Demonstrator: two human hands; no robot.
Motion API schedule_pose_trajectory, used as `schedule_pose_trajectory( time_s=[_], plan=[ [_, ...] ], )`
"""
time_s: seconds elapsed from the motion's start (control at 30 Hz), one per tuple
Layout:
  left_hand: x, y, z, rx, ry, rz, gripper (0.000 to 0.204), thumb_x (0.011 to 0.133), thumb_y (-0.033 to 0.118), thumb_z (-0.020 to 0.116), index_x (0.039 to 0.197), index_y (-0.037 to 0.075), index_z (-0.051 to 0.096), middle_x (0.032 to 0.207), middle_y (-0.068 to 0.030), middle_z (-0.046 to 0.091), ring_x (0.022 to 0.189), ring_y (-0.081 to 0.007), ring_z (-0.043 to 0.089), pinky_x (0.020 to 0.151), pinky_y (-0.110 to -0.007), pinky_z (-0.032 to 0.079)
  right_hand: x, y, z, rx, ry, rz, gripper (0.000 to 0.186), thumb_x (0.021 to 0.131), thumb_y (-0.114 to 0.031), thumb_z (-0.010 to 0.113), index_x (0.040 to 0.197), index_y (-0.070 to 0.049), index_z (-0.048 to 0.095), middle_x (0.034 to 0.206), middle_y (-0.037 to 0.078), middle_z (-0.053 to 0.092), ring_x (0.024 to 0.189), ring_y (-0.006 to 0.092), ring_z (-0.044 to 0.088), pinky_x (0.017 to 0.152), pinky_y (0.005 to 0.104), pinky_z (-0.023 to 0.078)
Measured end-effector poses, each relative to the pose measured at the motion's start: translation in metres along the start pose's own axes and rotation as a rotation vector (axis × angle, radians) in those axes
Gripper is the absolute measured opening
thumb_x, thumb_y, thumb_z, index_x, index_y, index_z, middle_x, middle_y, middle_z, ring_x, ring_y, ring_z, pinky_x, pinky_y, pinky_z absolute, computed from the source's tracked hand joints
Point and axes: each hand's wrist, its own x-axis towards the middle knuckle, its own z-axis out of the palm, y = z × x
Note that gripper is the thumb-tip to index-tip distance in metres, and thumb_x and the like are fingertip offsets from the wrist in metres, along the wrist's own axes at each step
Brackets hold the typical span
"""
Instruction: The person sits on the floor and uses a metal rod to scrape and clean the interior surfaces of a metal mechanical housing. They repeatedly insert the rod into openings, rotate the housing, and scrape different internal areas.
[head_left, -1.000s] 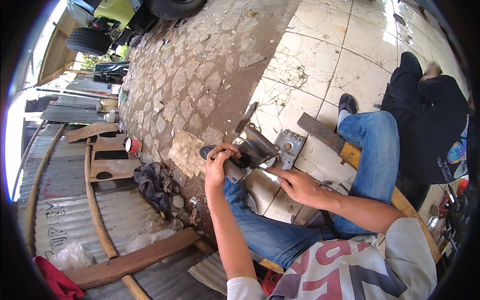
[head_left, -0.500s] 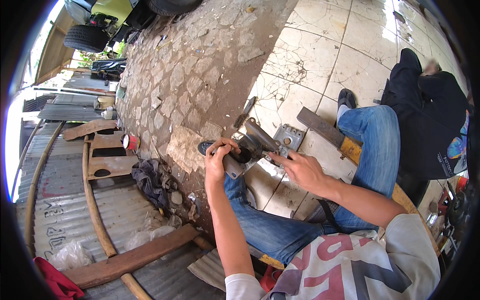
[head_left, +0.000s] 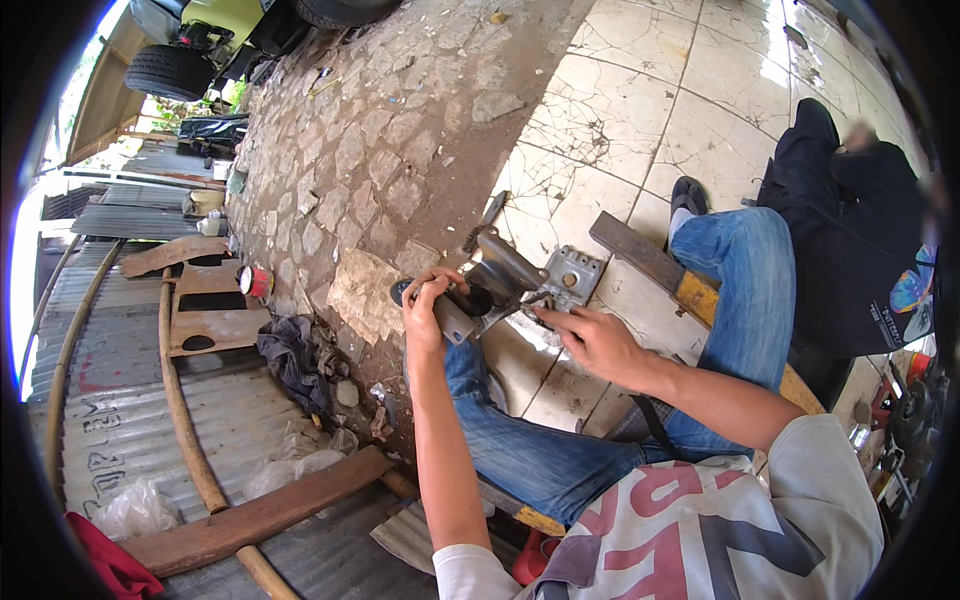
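Observation:
Between my knees is a grey cast-metal housing [head_left: 508, 262] with a dark round opening and a flat flange. My left hand [head_left: 426, 308] grips its left side, fingers curled over the top edge by the opening. On the other side, my right hand [head_left: 603, 342] has its fingertips drawn together against the housing's near right edge. A small dark piece shows at those fingertips, too small to name. Just beyond, a second grey metal part [head_left: 573, 275], squarish with bolt holes, lies on the tiles. A dark-bristled brush [head_left: 484, 220] lies past the housing.
A yellow and dark steel beam [head_left: 655, 255] runs under my legs. Another person in dark clothes [head_left: 845, 250] sits at the right. Flattened cardboard [head_left: 368, 295], a dark cloth [head_left: 297, 362] and a red can [head_left: 256, 281] lie left. A vehicle wheel [head_left: 170, 72] stands far left.
The view has shifted slightly. My left hand has tilted the housing a little, and my right fingertips have shifted slightly along its edge. Both hands stay on it.

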Motion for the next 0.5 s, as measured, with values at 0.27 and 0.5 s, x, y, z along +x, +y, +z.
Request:
schedule_pose_trajectory(
  time_s=[0.27, 0.5],
  plan=[
    [0.001, 0.002, 0.006, 0.071, -0.07, 0.022, 0.026, 0.083, 0.02, 0.055, 0.085, -0.003, 0.067, 0.079, -0.0114, 0.065, 0.075, -0.0185, 0.059, 0.074, -0.031, 0.045, 0.002, 0.006, 0.004, -0.006, 0.051, 0.0, 0.045, 0.091, -0.006, 0.058, 0.135, -0.016, 0.06, 0.086, 0.016, 0.064, 0.069, 0.0343, 0.064, 0.062, 0.0437, 0.053],
    [-0.007, 0.0, 0.012, 0.131, -0.089, 0.048, 0.027, 0.083, 0.02, 0.056, 0.086, -0.004, 0.067, 0.079, -0.0101, 0.065, 0.076, -0.0182, 0.06, 0.075, -0.03, 0.045, 0.004, 0.014, 0.006, 0.006, 0.056, 0.003, 0.046, 0.091, -0.007, 0.059, 0.136, -0.017, 0.06, 0.084, 0.016, 0.062, 0.071, 0.0352, 0.064, 0.062, 0.0446, 0.052]
  ],
)
